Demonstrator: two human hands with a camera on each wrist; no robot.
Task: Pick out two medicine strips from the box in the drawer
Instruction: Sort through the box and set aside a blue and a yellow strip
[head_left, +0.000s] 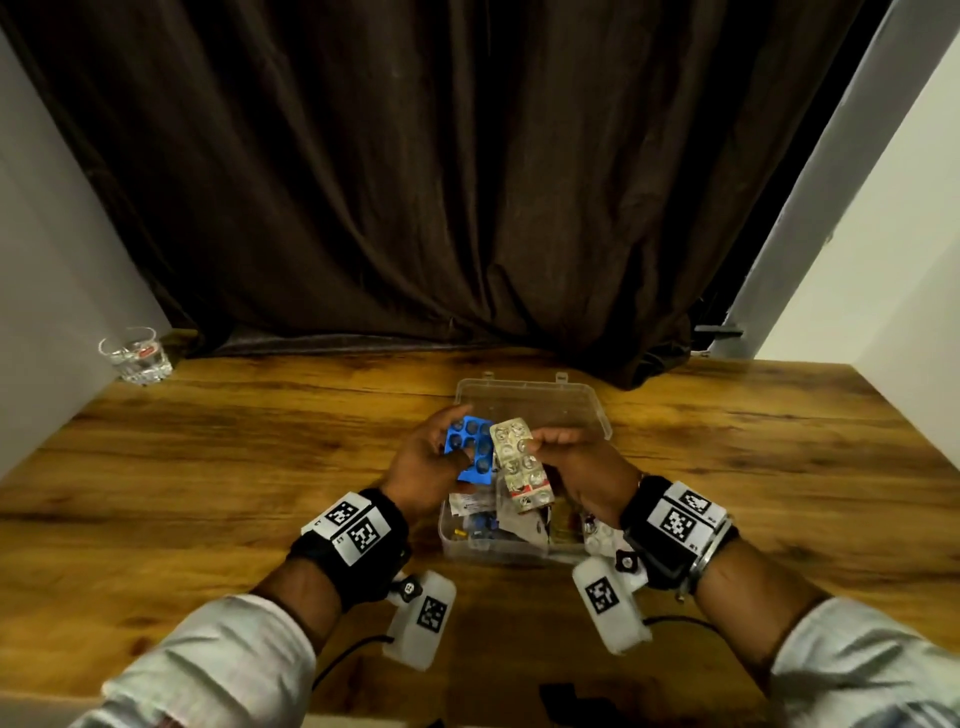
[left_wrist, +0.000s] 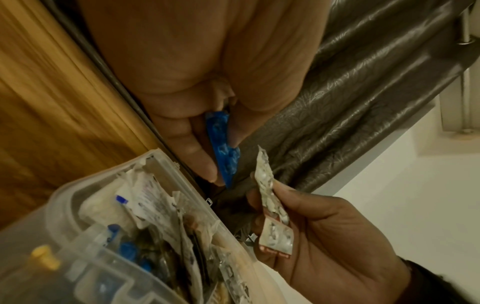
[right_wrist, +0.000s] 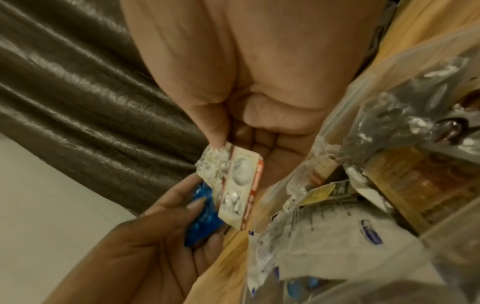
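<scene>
Your sleeves, pale and rumpled, fill the lower corners of the head view, each wrist wrapped in a black band with black-and-white square markers. Your left hand (head_left: 423, 465) curls its fingers and thumb round a blue strip (head_left: 471, 449) of pills, held up over the box. Your right hand (head_left: 574, 462) pinches a silver strip (head_left: 521, 466) with a red edge between thumb and fingers; the two strips stand side by side, edges close. Both are lifted clear of the clear plastic box (head_left: 597, 410), which sits open on the desk (head_left: 208, 441), its lid tipped back toward the curtain. The box holds a jumble of foil strips, paper leaflets and small blue and yellow items.

Desk: brown wood-grain top, glossy, with dark streaks. A drinking glass (head_left: 136, 355) stands at the far left corner, well apart from the box. Behind the desk hangs a dark brown curtain (head_left: 415, 182) in heavy folds, its hem resting on the desk's far edge. Pale walls on both sides.
</scene>
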